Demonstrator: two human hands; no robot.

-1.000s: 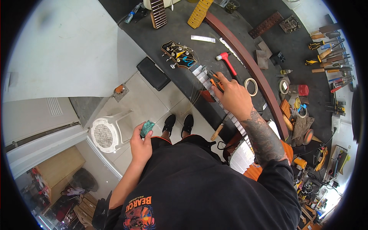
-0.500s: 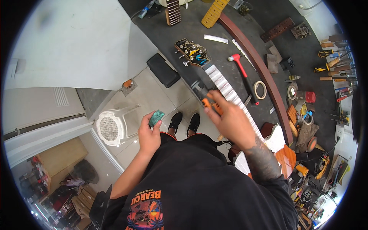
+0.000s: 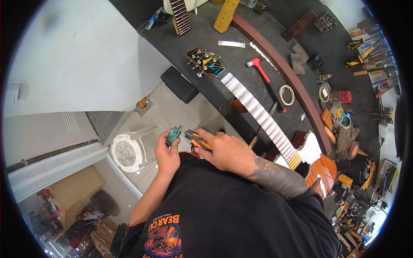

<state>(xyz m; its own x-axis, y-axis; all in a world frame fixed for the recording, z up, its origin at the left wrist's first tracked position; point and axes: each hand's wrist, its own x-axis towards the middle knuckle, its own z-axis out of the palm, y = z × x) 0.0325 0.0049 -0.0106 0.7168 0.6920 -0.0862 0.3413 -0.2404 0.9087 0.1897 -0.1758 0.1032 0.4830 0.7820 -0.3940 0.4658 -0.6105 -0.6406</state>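
My left hand [image 3: 167, 155] is closed on a rough green lump [image 3: 173, 135], perhaps polishing compound, pinched between thumb and fingers. In my right hand [image 3: 230, 151] is an orange and black rotary tool [image 3: 200, 141]. Its tip points at the green lump, close to it; whether they touch I cannot tell. To the right, an electric guitar lies on the dark bench, its neck [image 3: 260, 110] covered in strips of white masking tape. Loose strings hang by its black headstock [image 3: 206, 62]. White covering [image 3: 309, 148] lies over part of the orange-brown body [image 3: 323, 170].
A red-and-black hammer [image 3: 267, 81], a tape roll [image 3: 286, 95] and a ruler [image 3: 231, 44] lie beyond the guitar. Two other guitar necks lie at the back. Below left stands a white plastic stool [image 3: 125, 152]; a black case [image 3: 180, 84] rests near the bench.
My right hand has brought the rotary tool left and down, away from the guitar neck and up to the green lump. My left hand has stayed nearly still.
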